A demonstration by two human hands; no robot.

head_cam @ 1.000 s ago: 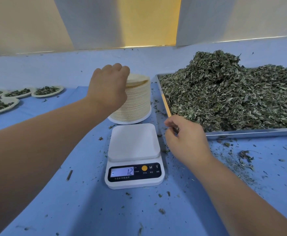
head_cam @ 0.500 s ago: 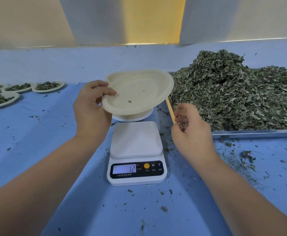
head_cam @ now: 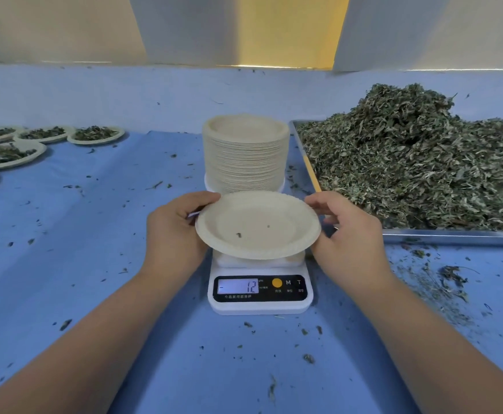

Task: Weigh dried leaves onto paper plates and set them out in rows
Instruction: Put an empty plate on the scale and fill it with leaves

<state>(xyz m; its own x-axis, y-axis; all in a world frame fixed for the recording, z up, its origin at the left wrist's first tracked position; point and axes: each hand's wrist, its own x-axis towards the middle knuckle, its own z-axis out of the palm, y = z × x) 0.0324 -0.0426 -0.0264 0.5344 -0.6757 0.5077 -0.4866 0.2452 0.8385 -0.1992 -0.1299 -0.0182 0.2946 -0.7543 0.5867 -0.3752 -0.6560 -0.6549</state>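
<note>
Both hands on one empty paper plate (head_cam: 257, 225), held level over scale (head_cam: 259, 291) platform; contact with platform unclear. Left hand (head_cam: 175, 231) grips left rim, right hand (head_cam: 349, 234) pinches right rim. Scale display reads 12. Plate stack (head_cam: 245, 153) just behind scale. Dried leaves (head_cam: 423, 162) heaped in metal tray (head_cam: 453, 236) at right. Filled plates (head_cam: 95, 134) in rows far left on blue worktop (head_cam: 125, 234)

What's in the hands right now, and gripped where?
One paper plate, over the scale: left hand holds its left rim, right hand its right rim.
</note>
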